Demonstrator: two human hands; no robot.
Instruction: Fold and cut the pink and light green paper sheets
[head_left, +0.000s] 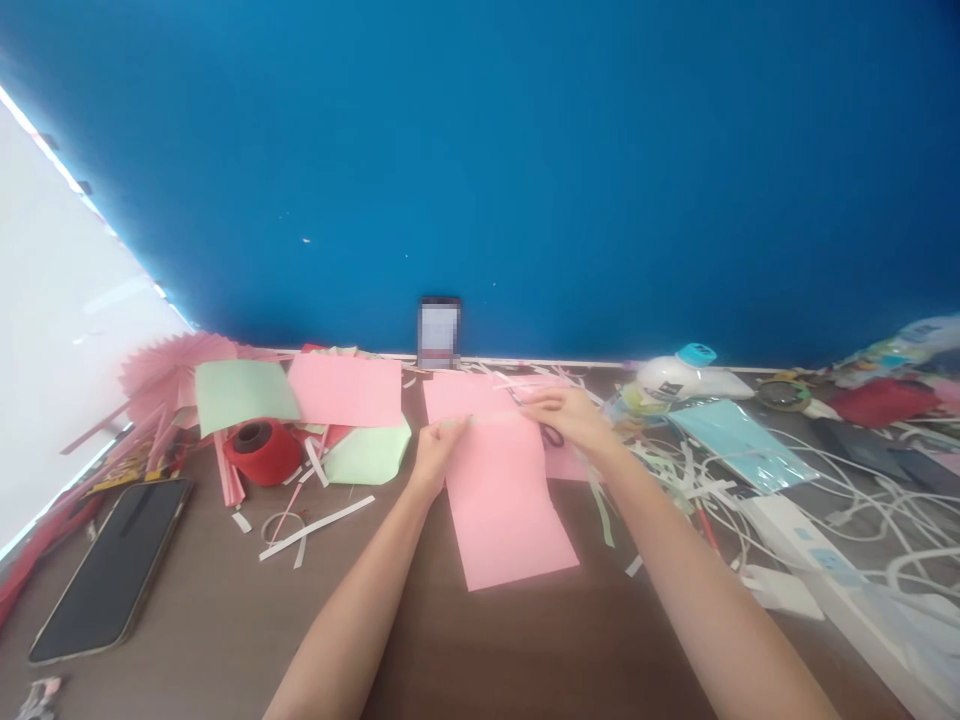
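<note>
A pink sheet of paper (506,510) hangs over the table in front of me, its lower end toward me. My left hand (439,452) is closed, pinching the sheet near its upper left edge. At the upper right edge, my right hand (570,418) has thumb and fingers pressed together on the same sheet. The dark handle of what looks like scissors (553,436) shows just below my right hand, mostly covered. More pink paper (446,388) lies behind the held sheet.
On the left are a phone (112,570), a red roll (264,452), green paper (367,452), paper strips (319,527) and a pleated pink paper piece (169,375). A small screen (439,332) leans on the blue wall. Rightward lie a white bottle (667,378), cables and a power strip (810,545).
</note>
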